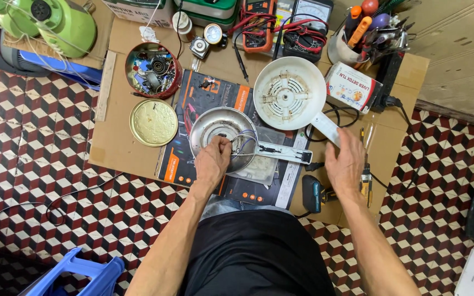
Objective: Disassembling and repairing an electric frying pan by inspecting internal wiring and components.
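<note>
My left hand [213, 162] rests on the near rim of a round silver metal base [219, 127], its fingers pinching the thin blue and white wires [246, 141] that come out of it. My right hand [345, 162] lies palm down with fingers apart beside the white handle [325, 128] of an upturned white plastic appliance housing [288, 93]; whether it touches the handle is unclear. A white strip part [281, 153] lies between the two hands. Everything sits on a cardboard-covered low table [117, 137].
A round gold tin lid [153, 122] and a red tin of small parts [153, 69] sit at the left. Multimeters [259, 24], a cup of screwdrivers [357, 38] and a small box [352, 86] stand at the back. A dark tool [312, 193] lies near the front edge.
</note>
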